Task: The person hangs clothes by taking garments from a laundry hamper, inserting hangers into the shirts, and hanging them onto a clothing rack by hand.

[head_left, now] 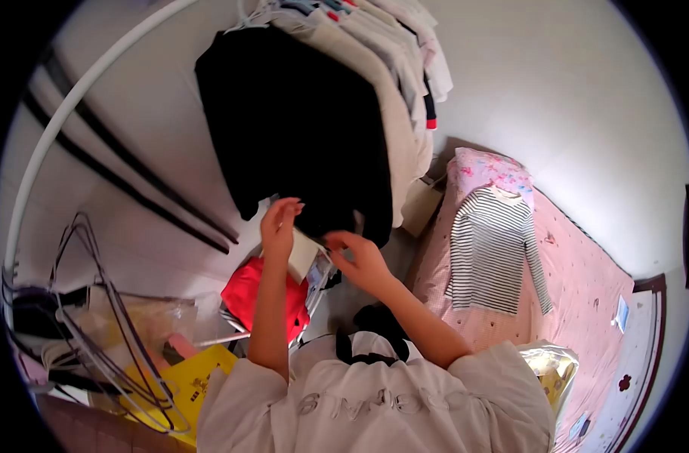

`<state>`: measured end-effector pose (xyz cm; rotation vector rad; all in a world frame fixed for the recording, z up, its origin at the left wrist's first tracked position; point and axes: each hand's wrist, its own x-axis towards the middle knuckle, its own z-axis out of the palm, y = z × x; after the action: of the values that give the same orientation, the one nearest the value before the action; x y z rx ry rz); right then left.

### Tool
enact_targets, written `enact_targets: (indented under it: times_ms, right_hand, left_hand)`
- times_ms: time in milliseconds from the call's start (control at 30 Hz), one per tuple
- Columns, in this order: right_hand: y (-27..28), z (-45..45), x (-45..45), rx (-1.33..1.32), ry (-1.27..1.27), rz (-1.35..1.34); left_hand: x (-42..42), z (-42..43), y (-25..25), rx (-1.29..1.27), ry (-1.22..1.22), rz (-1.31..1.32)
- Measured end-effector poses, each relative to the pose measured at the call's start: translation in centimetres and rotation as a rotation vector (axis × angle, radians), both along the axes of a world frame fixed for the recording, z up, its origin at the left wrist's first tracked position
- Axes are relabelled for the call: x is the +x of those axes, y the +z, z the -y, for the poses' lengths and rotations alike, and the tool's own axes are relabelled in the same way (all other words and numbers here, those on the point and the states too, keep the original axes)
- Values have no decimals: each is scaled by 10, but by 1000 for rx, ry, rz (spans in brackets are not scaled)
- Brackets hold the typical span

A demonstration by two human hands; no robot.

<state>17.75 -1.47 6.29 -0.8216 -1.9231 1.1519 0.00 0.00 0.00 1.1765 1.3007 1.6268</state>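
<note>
I reach to the black garment [299, 121].
My left hand [282, 220] is loosely open, my right hand [353, 253] half curled; I cannot tell if either grips.

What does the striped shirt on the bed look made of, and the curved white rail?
The striped shirt looks like soft, matte knit, perhaps cotton, since it lies flat and limp. The curved white rail looks like smooth painted metal tube, from its even round bend, though plastic is possible.
</note>
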Motion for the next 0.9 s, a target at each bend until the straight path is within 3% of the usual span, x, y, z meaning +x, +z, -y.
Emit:
enact_targets:
  times_ms: [33, 67, 100, 233, 267, 367, 500, 533, 633, 667, 767, 800, 900]
  right_hand:
    - [9, 3, 0, -7, 17, 4]
    - [23, 6, -13, 129, 90, -63]
    - [45, 35, -56, 287, 170, -170]
    - [146, 104, -130, 694, 740, -505]
    - [149, 120, -143, 767, 783, -642]
    - [135, 145, -167, 805, 769, -528]
    - [100, 131, -173, 761, 450, 10]
    - [97, 128, -172, 709, 395, -9]
    - [111, 145, -174, 163, 623, -338]
    - [108, 160, -185, 162, 630, -379]
    - [142, 179, -185, -105, 835, -7]
    - [138, 187, -190, -165, 756, -99]
    - [127, 184, -205, -89, 880, 0]
  left_hand:
    - [6, -4, -8, -6, -5, -12]
    - [8, -13, -25, 157, -231, 275]
    - [11, 6, -32, 85, -24, 163]
    - [36, 28, -41, -64, -130, 12]
    - [40, 31, -41, -91, -161, -10]
    - [46, 37, -43, -125, -201, -42]
    - [43, 48, -43, -163, -215, -68]
    - [42, 49, -44, -181, -214, -45]
    - [40, 45, -56, -182, -228, 18]
    - [40, 40, -64, -148, -241, 34]
    - [42, 38, -60, -123, -275, 29]
    - [42, 38, -58, -127, -285, 18]
    - [39, 38, -62, -121, -261, 14]
